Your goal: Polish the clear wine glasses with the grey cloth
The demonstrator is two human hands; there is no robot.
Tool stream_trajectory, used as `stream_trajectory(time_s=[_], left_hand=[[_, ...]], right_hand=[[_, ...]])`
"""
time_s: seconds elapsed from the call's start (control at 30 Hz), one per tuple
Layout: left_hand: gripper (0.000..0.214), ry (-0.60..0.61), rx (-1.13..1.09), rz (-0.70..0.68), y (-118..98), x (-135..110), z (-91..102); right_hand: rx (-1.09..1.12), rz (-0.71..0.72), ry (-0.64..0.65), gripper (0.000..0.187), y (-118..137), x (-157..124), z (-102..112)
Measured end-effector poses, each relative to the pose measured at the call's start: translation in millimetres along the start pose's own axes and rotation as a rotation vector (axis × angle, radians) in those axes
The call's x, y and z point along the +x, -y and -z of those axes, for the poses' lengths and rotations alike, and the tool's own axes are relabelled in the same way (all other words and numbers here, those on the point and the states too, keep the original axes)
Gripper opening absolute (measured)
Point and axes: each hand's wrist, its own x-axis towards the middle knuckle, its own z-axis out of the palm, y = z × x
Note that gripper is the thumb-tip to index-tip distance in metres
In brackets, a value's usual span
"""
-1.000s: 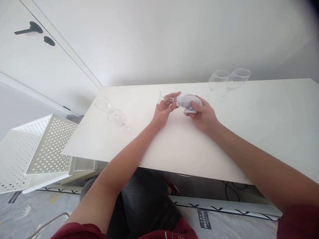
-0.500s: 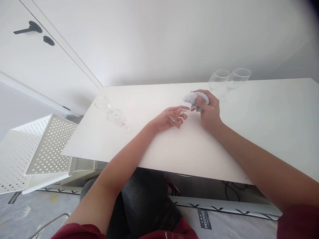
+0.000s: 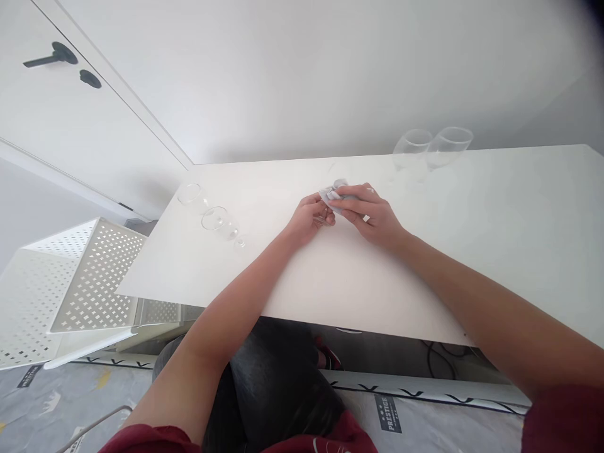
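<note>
Both hands meet over the middle of the white table [image 3: 495, 239]. My left hand [image 3: 309, 219] is closed around a clear stemmed glass [image 3: 324, 219], which is mostly hidden and hard to make out. My right hand [image 3: 372, 215] is closed on a small grey cloth [image 3: 336, 190], pressed against the glass right beside my left fingers. The two hands touch each other.
Two clear glasses [image 3: 191, 194] [image 3: 219, 221] are on the table's left part. Two more glasses [image 3: 414, 146] [image 3: 452, 143] stand at the back right by the wall. A white perforated rack [image 3: 85, 277] sits left of the table, below a door with a black handle [image 3: 51, 55].
My right hand, which had lifted the cloth away to the right, has come back left to meet my left hand. My left hand has curled tighter round the glass.
</note>
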Motion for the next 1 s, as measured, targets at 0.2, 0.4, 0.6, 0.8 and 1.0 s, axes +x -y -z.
stream_trajectory(time_s=[0.2,0.4,0.6,0.8,1.0], left_hand=[[0.019,0.101,-0.067,0.170,-5.6,-6.2,-7.9],[0.022,0.097,-0.061,0.098,-6.5,-6.7,-8.1],[0.020,0.077,-0.022,0.117,-4.0,-6.7,-6.7],[0.032,0.103,0.023,0.096,-6.8,-10.1,-8.7],[0.014,0.036,-0.031,0.076,-5.5,-7.5,-11.5]], right_hand=[[-0.069,-0.090,-0.332,0.040,-1.2,-1.6,3.4],[-0.145,-0.017,-0.227,0.037,2.7,-3.5,-0.9],[-0.284,-0.051,-0.239,0.044,3.6,-4.0,2.1],[-0.337,0.032,-0.335,0.043,-4.1,-1.7,6.4],[-0.393,0.287,-0.184,0.030,-5.9,-6.4,-5.0]])
